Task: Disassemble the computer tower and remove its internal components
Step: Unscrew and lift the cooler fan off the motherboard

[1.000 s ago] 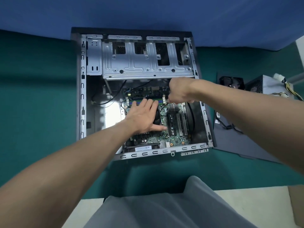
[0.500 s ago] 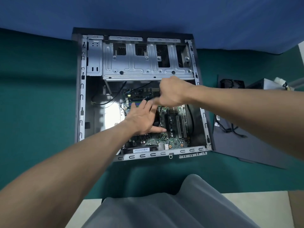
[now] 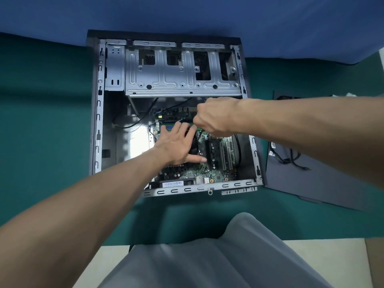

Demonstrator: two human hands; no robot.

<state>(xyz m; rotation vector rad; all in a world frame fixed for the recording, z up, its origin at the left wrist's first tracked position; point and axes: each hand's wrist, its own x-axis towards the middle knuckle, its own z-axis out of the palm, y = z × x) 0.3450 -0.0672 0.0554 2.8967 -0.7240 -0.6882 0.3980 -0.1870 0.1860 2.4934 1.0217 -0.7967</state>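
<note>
I'd judge this roughly halfway. The computer tower lies on its side on the green cloth, opened toward me. Its dark side panel is off and lies flat just to its right, with loose black cables on it. The stamped, ribbed steel drive cage looks empty through its cut-outs. Bare shiny sheet metal shows beside the board, so I'd guess the bigger units are already out. The green motherboard is still seated in the chassis floor, with a finned heatsink, long expansion slots and the black CPU cooler fan. My left hand lies flat on that fan, fingers straight and spread. My right hand is curled into a fist just above it, pinching a thin dark piece. I cannot tell whether that is a tool or a lead. A black wire still loops inside. Cooler, memory and board remain to be removed.
</note>
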